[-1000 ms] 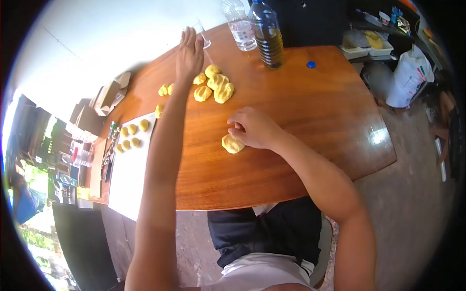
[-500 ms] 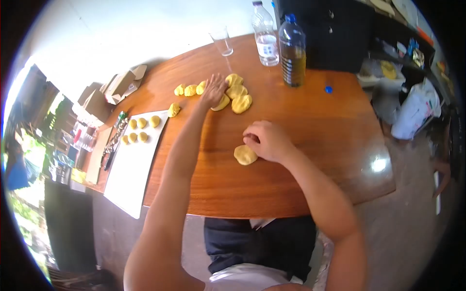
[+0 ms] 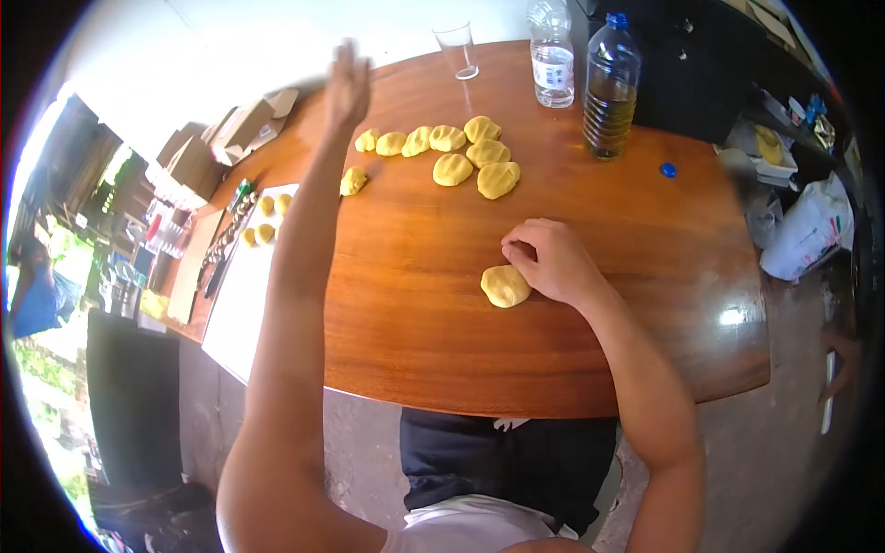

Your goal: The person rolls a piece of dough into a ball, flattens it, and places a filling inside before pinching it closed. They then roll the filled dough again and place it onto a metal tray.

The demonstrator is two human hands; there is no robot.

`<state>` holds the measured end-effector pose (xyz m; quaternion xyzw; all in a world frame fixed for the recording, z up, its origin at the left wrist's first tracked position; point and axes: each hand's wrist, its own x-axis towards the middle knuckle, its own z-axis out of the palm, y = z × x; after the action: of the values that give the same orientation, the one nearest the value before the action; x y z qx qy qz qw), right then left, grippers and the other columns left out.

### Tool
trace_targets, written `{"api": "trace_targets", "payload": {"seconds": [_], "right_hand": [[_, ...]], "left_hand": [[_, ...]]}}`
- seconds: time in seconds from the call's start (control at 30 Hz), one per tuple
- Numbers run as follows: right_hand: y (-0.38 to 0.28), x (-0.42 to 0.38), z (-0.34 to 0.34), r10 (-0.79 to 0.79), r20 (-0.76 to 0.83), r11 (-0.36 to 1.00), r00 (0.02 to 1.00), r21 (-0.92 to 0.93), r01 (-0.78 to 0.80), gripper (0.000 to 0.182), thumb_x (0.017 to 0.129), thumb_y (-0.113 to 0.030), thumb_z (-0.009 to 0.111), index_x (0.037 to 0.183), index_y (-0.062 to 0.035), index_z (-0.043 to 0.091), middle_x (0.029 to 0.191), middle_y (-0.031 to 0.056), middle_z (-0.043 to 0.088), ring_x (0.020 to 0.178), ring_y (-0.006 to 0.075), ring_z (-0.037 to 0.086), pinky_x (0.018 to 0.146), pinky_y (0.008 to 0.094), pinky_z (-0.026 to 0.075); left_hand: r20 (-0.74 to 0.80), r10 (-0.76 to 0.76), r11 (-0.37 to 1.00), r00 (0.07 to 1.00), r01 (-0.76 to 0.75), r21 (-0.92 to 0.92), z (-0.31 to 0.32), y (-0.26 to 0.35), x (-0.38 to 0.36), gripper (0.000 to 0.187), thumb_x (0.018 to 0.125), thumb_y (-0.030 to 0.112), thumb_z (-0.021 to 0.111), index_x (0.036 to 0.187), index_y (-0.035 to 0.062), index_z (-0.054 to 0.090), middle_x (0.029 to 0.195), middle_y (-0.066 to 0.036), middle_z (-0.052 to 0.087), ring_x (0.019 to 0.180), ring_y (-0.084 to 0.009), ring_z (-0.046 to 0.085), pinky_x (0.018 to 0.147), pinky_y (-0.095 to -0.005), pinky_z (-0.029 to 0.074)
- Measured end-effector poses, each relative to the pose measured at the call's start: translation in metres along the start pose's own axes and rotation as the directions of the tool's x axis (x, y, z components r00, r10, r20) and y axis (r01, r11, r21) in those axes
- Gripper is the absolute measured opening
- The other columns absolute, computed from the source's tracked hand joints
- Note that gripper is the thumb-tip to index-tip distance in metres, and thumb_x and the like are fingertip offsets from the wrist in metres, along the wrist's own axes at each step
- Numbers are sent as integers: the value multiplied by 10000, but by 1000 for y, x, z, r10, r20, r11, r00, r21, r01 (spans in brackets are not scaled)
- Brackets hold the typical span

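My left hand (image 3: 348, 89) is raised above the far left part of the table, fingers stretched out and a little blurred, holding nothing visible. My right hand (image 3: 557, 261) rests on the wood with curled fingers, thumb and forefinger close together; its palm side is hidden. Right against it lies a flattened round of yellow dough (image 3: 504, 288). Farther back sits a cluster of yellow dough pieces (image 3: 488, 153), with a row of several lumps running leftward from it. One separate dough lump (image 3: 352, 181) is beside my left forearm.
A white board (image 3: 241, 300) with small dough balls (image 3: 266, 205) lies at left, partly behind my left arm. At the back stand a glass (image 3: 458, 51), a clear bottle (image 3: 552, 69) and a blue-capped bottle of yellowish liquid (image 3: 610, 97). A blue cap (image 3: 667, 170) lies at right.
My left hand has lifted off the dough pieces and swung up and to the left. The right hand stays beside the flattened dough. The whole view has shifted slightly.
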<state>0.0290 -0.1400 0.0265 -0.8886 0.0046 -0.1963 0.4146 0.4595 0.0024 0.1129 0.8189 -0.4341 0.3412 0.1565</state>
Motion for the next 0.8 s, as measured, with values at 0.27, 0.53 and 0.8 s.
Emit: {"api": "trace_targets", "payload": {"seconds": [0.27, 0.53, 0.8], "right_hand": [[4, -2, 0, -41, -6, 999, 999, 23, 41, 117, 893, -154, 702, 881, -42, 732, 825, 131, 688, 786, 313, 655, 714, 413, 528], [7, -1, -1, -126, -54, 992, 991, 18, 127, 166, 907, -190, 695, 875, -32, 734, 840, 141, 705, 785, 314, 671, 700, 414, 530], [-1, 1, -9, -15, 21, 1000, 1000, 17, 15, 231, 924, -236, 698, 876, -12, 727, 810, 147, 702, 729, 315, 665, 665, 415, 514]], "left_hand": [[723, -146, 987, 675, 144, 65, -15, -12, -19, 545, 1094, 334, 370, 1439, -75, 473, 1534, -271, 429, 1446, -358, 396, 1220, -449, 270], [479, -272, 954, 835, 170, 246, 48, -115, -24, 489, 1114, 269, 292, 1466, -28, 457, 1385, -184, 580, 1296, -247, 532, 1123, -354, 404], [355, -362, 903, 862, 230, 362, -11, -1, -99, 863, 1028, 665, 292, 1632, 69, 136, 1695, -232, 69, 1563, -441, 53, 1263, -547, 92]]}}
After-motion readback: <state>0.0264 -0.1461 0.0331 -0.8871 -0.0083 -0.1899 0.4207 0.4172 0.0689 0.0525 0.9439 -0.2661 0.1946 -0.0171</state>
